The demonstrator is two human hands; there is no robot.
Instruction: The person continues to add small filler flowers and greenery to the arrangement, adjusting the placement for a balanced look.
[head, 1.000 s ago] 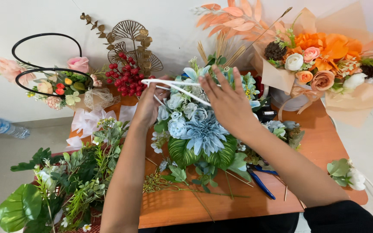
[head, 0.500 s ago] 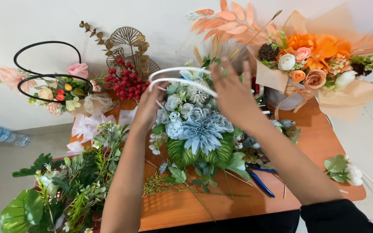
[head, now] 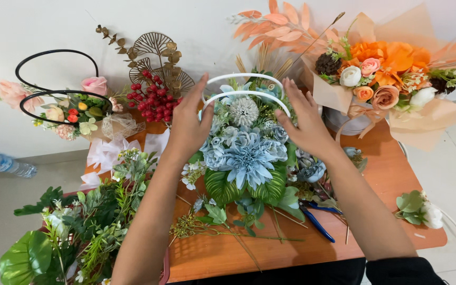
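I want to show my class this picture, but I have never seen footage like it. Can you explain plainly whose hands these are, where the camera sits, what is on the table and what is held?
There is no machine. The camera sits on a person's head and looks down at their own hands. The left hand and right hand cup the sides of a blue flower arrangement with white hoop handles. On the orange table also lie loose greenery, red berries, an orange bouquet and blue-handled cutters.

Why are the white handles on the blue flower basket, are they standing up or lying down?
Standing up. Both white handles arch over the blue flowers, with the left hand and right hand on either side.
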